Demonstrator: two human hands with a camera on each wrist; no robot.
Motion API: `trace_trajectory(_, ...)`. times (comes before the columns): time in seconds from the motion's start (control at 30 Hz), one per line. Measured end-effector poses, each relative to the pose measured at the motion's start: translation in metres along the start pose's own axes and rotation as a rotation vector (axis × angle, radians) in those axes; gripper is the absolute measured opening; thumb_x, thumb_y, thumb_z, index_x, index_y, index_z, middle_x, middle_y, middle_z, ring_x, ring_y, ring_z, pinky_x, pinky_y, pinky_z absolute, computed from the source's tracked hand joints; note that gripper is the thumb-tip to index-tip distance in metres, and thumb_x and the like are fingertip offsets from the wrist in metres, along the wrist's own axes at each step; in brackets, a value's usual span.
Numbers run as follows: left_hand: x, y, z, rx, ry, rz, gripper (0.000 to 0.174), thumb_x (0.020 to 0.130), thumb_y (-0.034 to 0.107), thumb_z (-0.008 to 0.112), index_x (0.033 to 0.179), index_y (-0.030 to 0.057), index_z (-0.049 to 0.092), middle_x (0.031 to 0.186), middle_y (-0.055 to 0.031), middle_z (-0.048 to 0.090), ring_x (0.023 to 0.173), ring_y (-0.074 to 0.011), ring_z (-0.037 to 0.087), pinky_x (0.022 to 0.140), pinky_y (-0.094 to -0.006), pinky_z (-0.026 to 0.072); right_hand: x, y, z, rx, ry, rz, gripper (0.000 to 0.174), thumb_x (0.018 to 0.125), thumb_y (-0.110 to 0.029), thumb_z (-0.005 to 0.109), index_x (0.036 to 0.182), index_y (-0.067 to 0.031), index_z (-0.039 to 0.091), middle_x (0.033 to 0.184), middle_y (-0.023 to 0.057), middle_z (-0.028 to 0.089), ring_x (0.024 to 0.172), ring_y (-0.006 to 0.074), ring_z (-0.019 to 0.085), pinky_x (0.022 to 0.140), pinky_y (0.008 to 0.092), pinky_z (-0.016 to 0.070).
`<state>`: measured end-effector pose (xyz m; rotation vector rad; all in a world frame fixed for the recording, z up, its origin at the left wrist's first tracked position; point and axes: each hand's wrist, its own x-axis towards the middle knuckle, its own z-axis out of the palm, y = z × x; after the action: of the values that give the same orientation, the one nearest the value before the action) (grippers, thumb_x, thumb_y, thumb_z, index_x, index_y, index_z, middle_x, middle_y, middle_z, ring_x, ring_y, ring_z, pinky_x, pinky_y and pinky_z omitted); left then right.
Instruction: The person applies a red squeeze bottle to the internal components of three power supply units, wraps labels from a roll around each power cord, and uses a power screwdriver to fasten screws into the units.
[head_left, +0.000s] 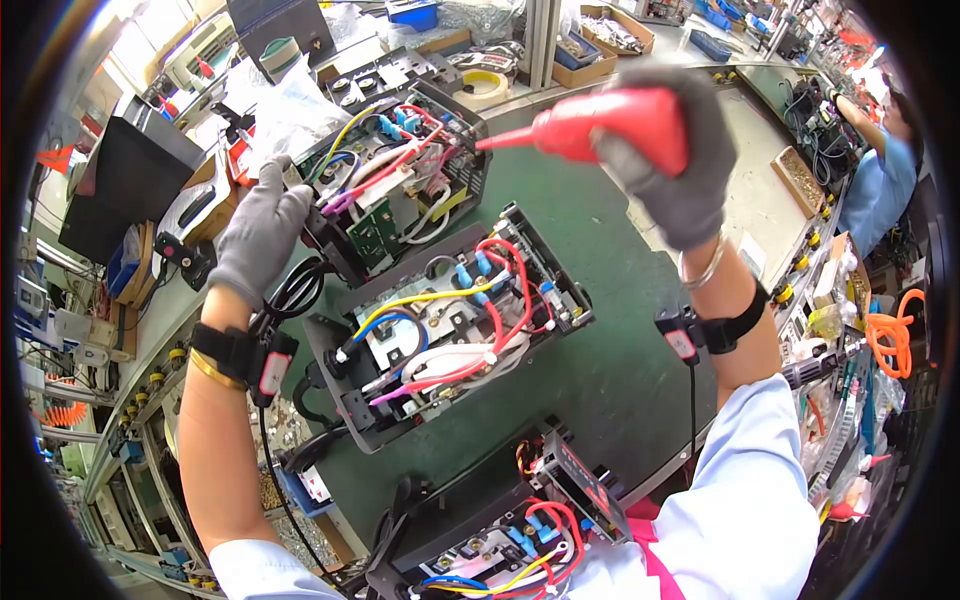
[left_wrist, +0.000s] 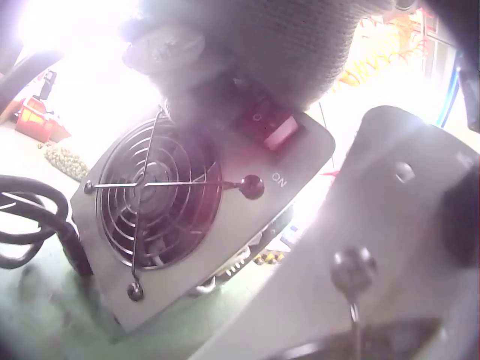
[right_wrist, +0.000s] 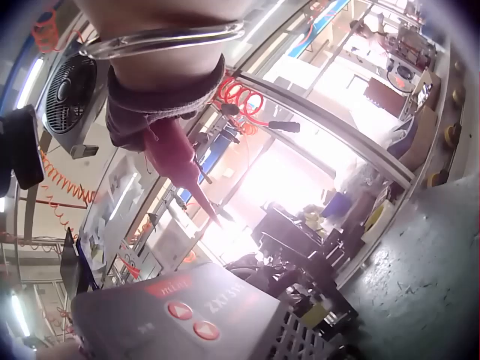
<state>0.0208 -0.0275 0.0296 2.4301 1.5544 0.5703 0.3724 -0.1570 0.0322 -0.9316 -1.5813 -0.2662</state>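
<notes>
My gloved right hand (head_left: 690, 150) grips a red squeeze bottle (head_left: 630, 125), its long thin nozzle pointing left toward the far open welding machine (head_left: 390, 190). The nozzle tip overlaps that machine's right end in the head view. My gloved left hand (head_left: 262, 235) rests at the upper corner of the same machine's left end, fingers fairly straight. In the left wrist view this end panel shows a fan grille (left_wrist: 157, 191) and a red power switch (left_wrist: 268, 125) under the glove. A second open welding machine (head_left: 450, 335), full of coloured wires, sits in the middle of the green bench.
A third open machine (head_left: 500, 540) stands close to my body. Black cables (head_left: 300, 290) loop beside the left ends. A tape roll (head_left: 485, 88) and boxes of parts (head_left: 615, 35) lie at the back. Another person (head_left: 880, 160) works at the far right.
</notes>
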Motion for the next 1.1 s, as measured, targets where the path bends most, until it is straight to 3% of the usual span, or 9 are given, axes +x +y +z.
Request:
trace_trajectory(0.1, 0.023, -0.007, -0.006, -0.055, -0.102, -0.053, 0.047, 0.097, 0.030, 0.046, 0.134, 0.0021, 0.045, 0.095, -0.0237, 0.065, 0.091, -0.0353, 0.065, 0.084, -0.0407, 0.0467, -0.025, 0.010, 0.019, -0.027, -0.059, 0.016, 0.046, 0.069, -0.018, 0.082, 0.107, -0.0071, 0.060, 0.099, 0.0095, 0.067, 0.088, 0.0235, 0.068, 0.078, 0.0345, 0.0561)
trace_trajectory(0.3, 0.028, -0.020, 0.002, -0.126, -0.086, -0.064, 0.046, 0.096, 0.028, 0.045, 0.135, 0.0026, 0.046, 0.091, -0.0200, 0.065, 0.086, -0.0286, 0.064, 0.082, -0.0380, 0.0468, -0.038, 0.033, 0.046, -0.111, -0.151, -0.180, 0.047, 0.066, -0.016, 0.082, 0.105, -0.0085, 0.059, 0.096, 0.0097, 0.067, 0.085, 0.0305, 0.066, 0.075, 0.0403, 0.0552)
trace_trajectory(0.53, 0.030, -0.025, 0.004, -0.081, -0.078, -0.041, 0.052, 0.096, 0.034, 0.046, 0.139, 0.0044, 0.042, 0.103, -0.0250, 0.066, 0.099, -0.0365, 0.064, 0.088, -0.0429, 0.0453, -0.036, 0.036, 0.055, -0.076, -0.160, -0.202, 0.047, 0.067, -0.016, 0.082, 0.106, -0.0086, 0.058, 0.096, 0.0102, 0.067, 0.085, 0.0308, 0.066, 0.077, 0.0407, 0.0551)
trace_trajectory(0.67, 0.009, -0.004, -0.005, 0.045, 0.058, -0.018, 0.065, 0.096, 0.046, 0.049, 0.147, 0.0094, 0.034, 0.117, -0.0274, 0.062, 0.107, -0.0416, 0.061, 0.094, -0.0453, 0.0444, -0.032, 0.014, 0.032, -0.113, -0.130, -0.099, 0.048, 0.067, -0.016, 0.083, 0.108, -0.0090, 0.058, 0.098, 0.0099, 0.068, 0.087, 0.0291, 0.068, 0.077, 0.0390, 0.0559)
trace_trajectory(0.77, -0.034, 0.012, -0.027, 0.233, 0.259, 0.200, 0.063, 0.095, 0.043, 0.054, 0.146, 0.0092, 0.039, 0.120, -0.0257, 0.061, 0.104, -0.0402, 0.063, 0.093, -0.0443, 0.0465, -0.030, -0.027, -0.014, -0.177, -0.009, -0.071, 0.050, 0.069, -0.011, 0.082, 0.112, -0.0083, 0.057, 0.099, 0.0093, 0.068, 0.088, 0.0242, 0.069, 0.077, 0.0346, 0.0566)
trace_trajectory(0.87, -0.100, 0.045, -0.055, -0.027, 0.137, 0.345, 0.054, 0.092, 0.031, 0.063, 0.138, 0.0059, 0.050, 0.119, -0.0228, 0.061, 0.110, -0.0347, 0.062, 0.092, -0.0423, 0.0493, -0.040, -0.064, -0.064, -0.057, 0.023, -0.094, 0.054, 0.069, -0.002, 0.078, 0.117, -0.0044, 0.053, 0.099, 0.0146, 0.067, 0.082, 0.0247, 0.067, 0.072, 0.0345, 0.0553)
trace_trajectory(1.03, -0.177, 0.048, -0.029, -0.020, -0.121, 0.353, 0.100, 0.070, 0.051, 0.082, 0.147, 0.0057, 0.036, 0.125, -0.0234, 0.056, 0.114, -0.0403, 0.058, 0.097, -0.0423, 0.0483, -0.071, -0.121, -0.109, -0.022, -0.140, -0.228, 0.063, 0.066, -0.011, 0.085, 0.119, -0.0065, 0.051, 0.103, 0.0174, 0.068, 0.071, 0.0223, 0.065, 0.059, 0.0332, 0.0500)
trace_trajectory(1.07, -0.181, 0.051, -0.018, -0.020, -0.046, 0.362, 0.106, 0.067, 0.054, 0.082, 0.148, 0.0054, 0.034, 0.128, -0.0251, 0.053, 0.114, -0.0422, 0.057, 0.096, -0.0429, 0.0486, -0.078, -0.130, -0.111, -0.014, -0.141, -0.242, 0.063, 0.066, -0.014, 0.087, 0.117, -0.0074, 0.052, 0.105, 0.0173, 0.068, 0.069, 0.0210, 0.064, 0.056, 0.0325, 0.0482)
trace_trajectory(1.1, -0.182, 0.047, -0.007, 0.086, 0.040, 0.373, 0.108, 0.067, 0.061, 0.079, 0.148, 0.0058, 0.034, 0.118, -0.0239, 0.055, 0.105, -0.0406, 0.059, 0.087, -0.0438, 0.0505, -0.083, -0.136, -0.111, -0.031, -0.166, -0.244, 0.063, 0.066, -0.015, 0.088, 0.117, -0.0075, 0.052, 0.106, 0.0169, 0.068, 0.068, 0.0206, 0.064, 0.055, 0.0319, 0.0476)
